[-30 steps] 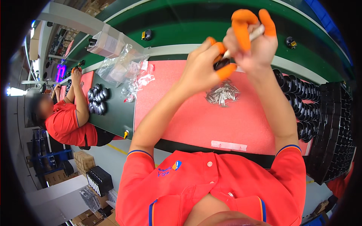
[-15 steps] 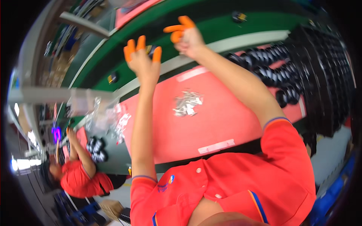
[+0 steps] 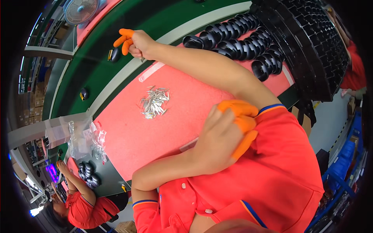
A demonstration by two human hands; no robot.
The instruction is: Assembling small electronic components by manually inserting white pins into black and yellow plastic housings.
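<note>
My left hand (image 3: 219,136) is drawn across my chest, beside my right upper arm and red sleeve. Its orange-covered fingers are bent, with the thumb apart and nothing visible between them. Over the edge of the green belt (image 3: 128,15), my right hand (image 3: 136,42) has its covered fingers bent and its other fingers curled in. A thin tip shows below that hand; what it belongs to is unclear. Right by these fingers lies a dark rounded piece with a gold-coloured end (image 3: 114,54). Loose thin metal pins (image 3: 155,103) lie heaped on the pink mat (image 3: 175,132).
Rows of glossy black curved parts (image 3: 237,48) lie at the right, beside a tall stack of black trays (image 3: 311,42). Clear plastic bags (image 3: 81,138) sit at the left. Another dark piece (image 3: 84,94) is on the belt. A co-worker (image 3: 85,206) sits at lower left.
My left hand has come back from the belt to my chest. My right hand stays over the belt, now beside the dark piece. The whole view has shifted.
</note>
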